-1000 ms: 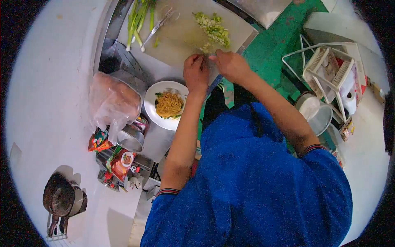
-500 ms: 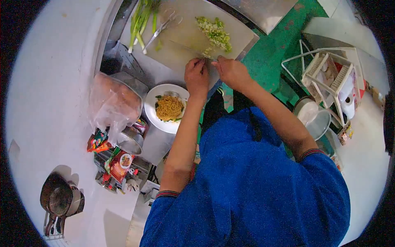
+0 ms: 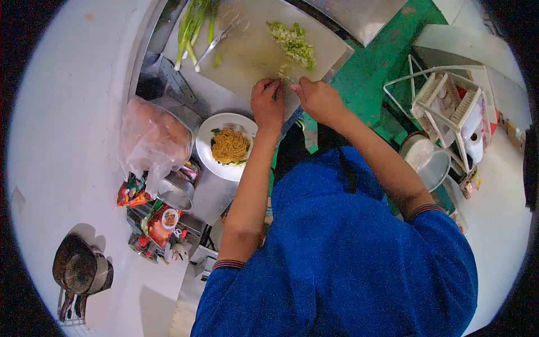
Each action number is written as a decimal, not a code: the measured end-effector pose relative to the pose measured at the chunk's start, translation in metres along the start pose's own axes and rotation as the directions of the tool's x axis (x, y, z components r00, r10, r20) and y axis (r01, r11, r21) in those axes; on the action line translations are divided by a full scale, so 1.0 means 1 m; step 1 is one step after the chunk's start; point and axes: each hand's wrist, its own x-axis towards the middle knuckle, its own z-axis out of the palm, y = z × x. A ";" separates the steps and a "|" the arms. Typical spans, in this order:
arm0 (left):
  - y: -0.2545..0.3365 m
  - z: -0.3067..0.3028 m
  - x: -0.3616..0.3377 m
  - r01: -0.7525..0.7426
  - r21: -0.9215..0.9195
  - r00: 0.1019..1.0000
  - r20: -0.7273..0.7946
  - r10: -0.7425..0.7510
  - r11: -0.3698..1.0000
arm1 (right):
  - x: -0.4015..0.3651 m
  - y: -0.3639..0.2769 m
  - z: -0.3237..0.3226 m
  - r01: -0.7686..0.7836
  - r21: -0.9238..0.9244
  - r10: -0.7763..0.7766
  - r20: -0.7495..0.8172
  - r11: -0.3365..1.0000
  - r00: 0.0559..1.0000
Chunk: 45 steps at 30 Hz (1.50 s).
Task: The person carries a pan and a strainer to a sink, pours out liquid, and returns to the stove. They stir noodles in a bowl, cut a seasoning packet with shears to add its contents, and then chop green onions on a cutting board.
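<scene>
At the near edge of the pale cutting board (image 3: 247, 62), my left hand (image 3: 267, 106) is closed, pressed down on something mostly hidden, with a dark green bit at its fingers. My right hand (image 3: 320, 101) is closed around the handle of a knife, whose blade is hard to make out. Small chopped pieces lie just beyond the fingertips. A heap of chopped green onion (image 3: 293, 46) sits farther up the board. Whole green onions (image 3: 193, 31) and a pair of metal tongs (image 3: 219, 42) lie on its left part.
A white plate of noodles (image 3: 209, 160) with a fork is left of my left forearm. Beyond it are a plastic bag (image 3: 154, 135), a metal bowl (image 3: 177, 192) and food packets (image 3: 163, 224). Pans (image 3: 76, 264) hang at lower left; a white rack (image 3: 449, 106) stands at right.
Both hands stay near the same spot, with only a slight shift of the fingers. The view has moved a little.
</scene>
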 end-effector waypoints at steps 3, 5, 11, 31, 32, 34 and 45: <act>-0.002 0.001 0.002 -0.020 0.012 1.000 -0.003 0.020 1.000 | 0.002 0.005 0.012 -0.086 -0.009 0.086 0.021 0.996 0.996; 0.001 0.000 0.001 -0.006 0.005 1.000 0.000 0.006 1.000 | 0.001 0.007 0.017 -0.029 -0.024 0.028 -0.012 0.999 1.000; 0.003 -0.003 0.002 -0.013 0.070 1.000 0.010 0.012 0.997 | 0.011 0.008 0.014 0.021 -0.167 -0.007 0.084 0.986 0.996; -0.001 0.003 -0.004 -0.013 0.020 0.996 -0.087 0.015 1.000 | 0.014 0.007 0.023 0.019 -0.164 -0.024 -0.026 0.986 0.999; -0.002 0.003 -0.003 -0.017 0.018 0.996 -0.086 0.019 1.000 | 0.016 0.004 0.015 0.060 -0.189 -0.057 0.022 0.980 0.998; -0.002 0.002 -0.003 -0.020 0.017 0.996 -0.084 0.021 1.000 | 0.015 0.003 0.010 0.102 -0.210 -0.089 0.072 0.972 0.993; -0.004 -0.002 -0.003 -0.034 0.041 0.999 -0.021 0.035 0.999 | 0.000 0.002 0.019 0.055 -0.267 -0.042 0.054 0.962 0.998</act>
